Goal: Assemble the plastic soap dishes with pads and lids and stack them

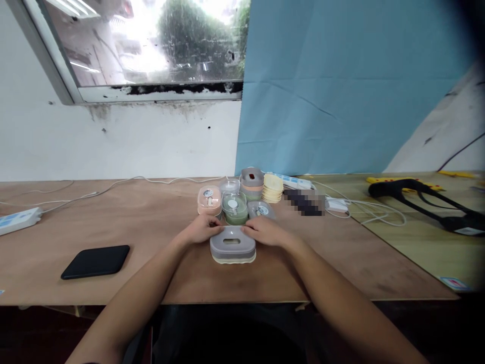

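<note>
On the table in front of me lies a grey rounded plastic box (233, 247) with an oval slot in its top and a cream rim under it. My left hand (202, 228) grips its far left corner, thumb on the upper edge. At the far right corner my right hand (264, 231) does the same; the other fingers are partly hidden. Close behind stand a green container with a clear lid (234, 206), a peach container (209, 199) and a low grey container (262, 210). Farther back are a clear container (229, 185) and a grey-topped stack (252, 183).
Cream lid-like pieces (273, 189) are piled at the back, near a power strip (293, 181) and white cables. A black flat case (95, 262) lies at left, with another power strip (20, 220) beyond it. A black strap-like object (432, 202) rests at far right.
</note>
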The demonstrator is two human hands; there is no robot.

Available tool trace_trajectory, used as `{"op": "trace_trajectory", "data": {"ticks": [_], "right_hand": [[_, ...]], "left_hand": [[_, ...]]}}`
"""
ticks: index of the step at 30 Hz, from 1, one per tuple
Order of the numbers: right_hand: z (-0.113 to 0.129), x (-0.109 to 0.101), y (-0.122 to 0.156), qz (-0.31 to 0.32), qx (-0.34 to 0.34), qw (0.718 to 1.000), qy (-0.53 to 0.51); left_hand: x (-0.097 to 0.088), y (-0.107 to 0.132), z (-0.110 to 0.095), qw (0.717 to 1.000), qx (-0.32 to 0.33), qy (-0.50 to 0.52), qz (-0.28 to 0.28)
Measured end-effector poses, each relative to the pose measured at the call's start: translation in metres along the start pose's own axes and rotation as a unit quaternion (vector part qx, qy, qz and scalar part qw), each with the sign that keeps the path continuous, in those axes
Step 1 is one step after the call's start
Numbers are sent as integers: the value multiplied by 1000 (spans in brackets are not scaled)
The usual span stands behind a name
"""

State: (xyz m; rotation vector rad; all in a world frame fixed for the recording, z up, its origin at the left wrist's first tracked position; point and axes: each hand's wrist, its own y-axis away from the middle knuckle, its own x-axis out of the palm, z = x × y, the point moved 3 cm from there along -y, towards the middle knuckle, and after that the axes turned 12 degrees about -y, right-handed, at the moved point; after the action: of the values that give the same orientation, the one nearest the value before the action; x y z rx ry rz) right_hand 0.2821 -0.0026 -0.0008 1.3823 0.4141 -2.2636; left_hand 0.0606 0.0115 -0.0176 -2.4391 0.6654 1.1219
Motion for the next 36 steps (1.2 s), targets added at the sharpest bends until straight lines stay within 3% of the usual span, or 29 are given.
{"op": "trace_trajectory", "data": {"ticks": [9,22,36], "right_hand": [[-3,5,-1,3,0,1000,7],[5,6,0,49,6,999,0],[13,3,0,-34,26,998,54]], "left_hand": [[7,1,1,998,-5,-51,31],[12,1,-7,995,0,-93,18],[3,3,-10,988,3,-152,5]]}}
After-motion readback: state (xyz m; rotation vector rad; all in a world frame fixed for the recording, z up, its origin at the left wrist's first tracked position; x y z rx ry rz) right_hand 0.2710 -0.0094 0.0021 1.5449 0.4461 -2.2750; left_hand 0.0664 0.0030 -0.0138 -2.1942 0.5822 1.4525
